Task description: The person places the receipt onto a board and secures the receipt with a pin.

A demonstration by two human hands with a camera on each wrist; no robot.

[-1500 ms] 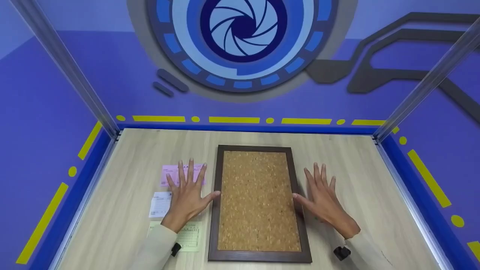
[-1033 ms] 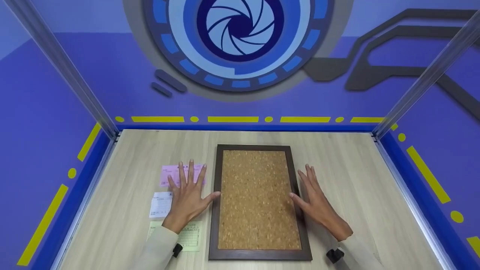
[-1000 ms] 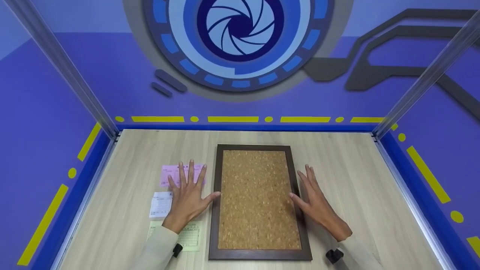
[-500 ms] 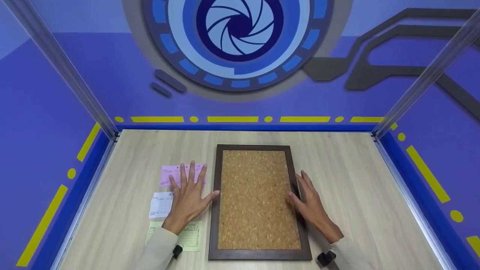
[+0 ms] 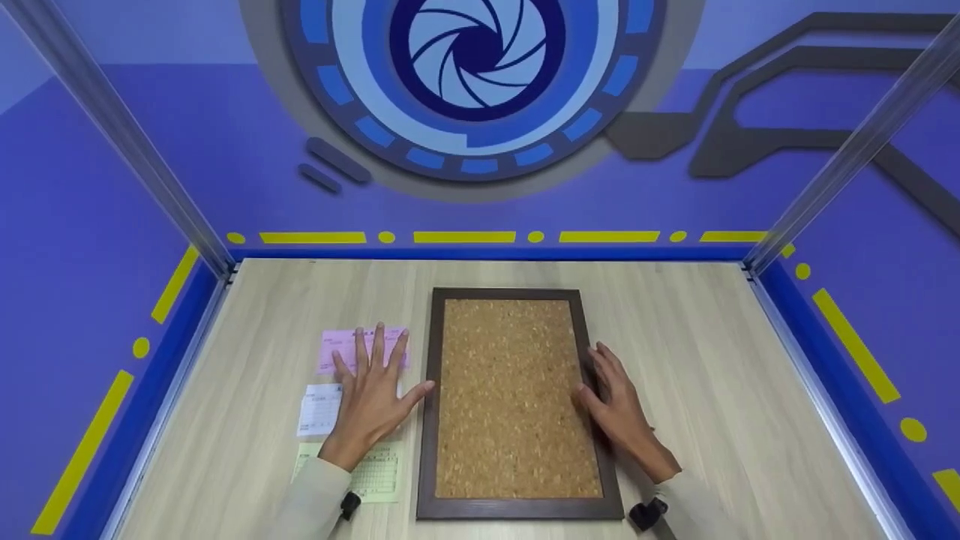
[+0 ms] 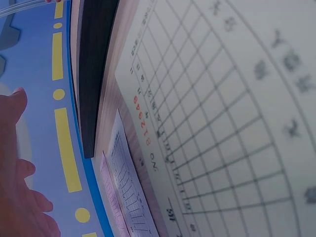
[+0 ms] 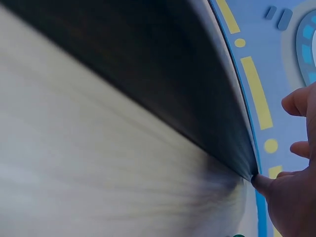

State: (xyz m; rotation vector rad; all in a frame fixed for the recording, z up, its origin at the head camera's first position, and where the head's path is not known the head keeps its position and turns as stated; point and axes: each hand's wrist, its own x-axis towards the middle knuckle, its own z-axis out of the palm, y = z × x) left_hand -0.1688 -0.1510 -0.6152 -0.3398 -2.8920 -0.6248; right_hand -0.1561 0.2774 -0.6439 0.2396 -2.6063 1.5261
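Cork board [image 5: 517, 397] w/ dark brown frame [image 5: 520, 510] lies flat on wood-grain table [image 5: 705, 375], long sides running away from the person.

L hand [image 5: 371, 405] is just left of board, palm down, fingers spread apart, nothing in its grip; thumb tip shows over board's left edge. L-wrist view has the hand raised above frame & slips, w/ a gap.

R hand [image 5: 622, 405] is at board's right side. Fingers lie along the outer edge, thumb apart from them & showing over frame's right side. R-wrist view: a fingertip seems to meet frame's edge, thumb stands clear of it, so not clamped on board. How hard the fingertip presses, can't tell.

Three slips in a column left of board: pink slip [image 5: 346, 346] at board's far half, partly under L fingers from above; white slip [image 5: 319, 411] next, partly hidden by same hand; green slip [image 5: 377, 474] by board's near half, partly behind L sleeve [image 5: 311, 495]. Green one has a printed grid & red digits in L-wrist view.

Black wrist devices, L unit [image 5: 349, 505] left of board's near end, R unit [image 5: 647, 514] right of it; R sleeve [image 5: 697, 510] beside the latter.

Beyond board: blue-purple back wall [image 5: 187, 172] w/ yellow dashes [image 5: 465, 237] & round shutter-like emblem [image 5: 480, 52]. Metal posts, L post [image 5: 127, 135] & R post [image 5: 840, 165], flank board well apart.
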